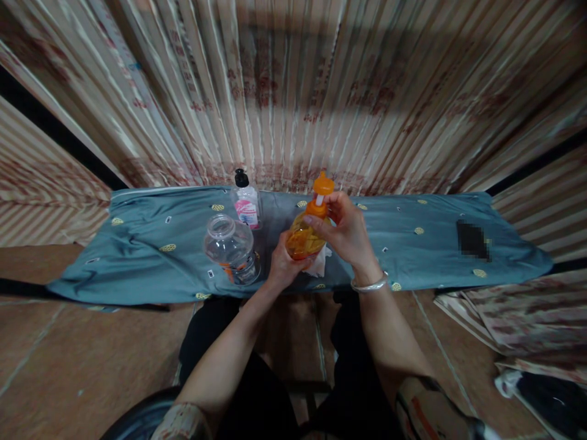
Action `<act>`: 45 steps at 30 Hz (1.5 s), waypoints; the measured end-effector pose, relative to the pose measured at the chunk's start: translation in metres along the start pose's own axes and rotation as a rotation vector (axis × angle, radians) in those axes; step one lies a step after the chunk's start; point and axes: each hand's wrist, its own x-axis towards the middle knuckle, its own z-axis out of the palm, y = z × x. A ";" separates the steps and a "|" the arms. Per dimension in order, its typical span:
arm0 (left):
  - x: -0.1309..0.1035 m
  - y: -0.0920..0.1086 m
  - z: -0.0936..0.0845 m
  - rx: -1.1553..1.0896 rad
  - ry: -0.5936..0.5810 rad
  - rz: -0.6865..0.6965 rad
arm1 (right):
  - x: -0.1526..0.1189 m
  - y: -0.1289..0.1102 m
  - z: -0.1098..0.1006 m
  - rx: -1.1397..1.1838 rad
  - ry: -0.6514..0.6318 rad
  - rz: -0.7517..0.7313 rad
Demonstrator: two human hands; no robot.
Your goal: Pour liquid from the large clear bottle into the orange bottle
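A pump bottle (305,238) of orange-yellow liquid, with an orange pump head, is tilted above the cloth-covered table. Around its lower body, my left hand (285,263) is closed. My right hand (346,229) grips the orange collar below the pump head, thumb in front and fingers behind. Part of a white tissue (318,263) shows beneath the bottle. To the left stands a clear wide-bodied plastic jar (232,247) with an open mouth. Just behind that jar is a clear bottle (247,208) with a black pump and a pink-and-white label.
A teal patterned cloth (137,244) covers the narrow table. At its right end lies a dark pixelated object (473,239). Striped curtains (284,91) hang behind and at both sides, between black frame bars. Below is a tiled floor (55,348).
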 end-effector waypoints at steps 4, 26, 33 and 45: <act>0.000 -0.001 0.000 0.000 0.001 0.006 | 0.002 -0.002 -0.007 0.076 -0.160 -0.012; 0.003 -0.006 -0.001 -0.018 0.011 0.029 | 0.000 -0.007 -0.010 -0.180 -0.141 -0.135; 0.005 -0.003 0.000 0.010 0.025 0.046 | 0.000 -0.010 0.002 -0.288 0.038 -0.026; 0.004 -0.003 0.000 0.006 0.020 0.054 | 0.001 -0.006 0.001 -0.135 -0.038 -0.052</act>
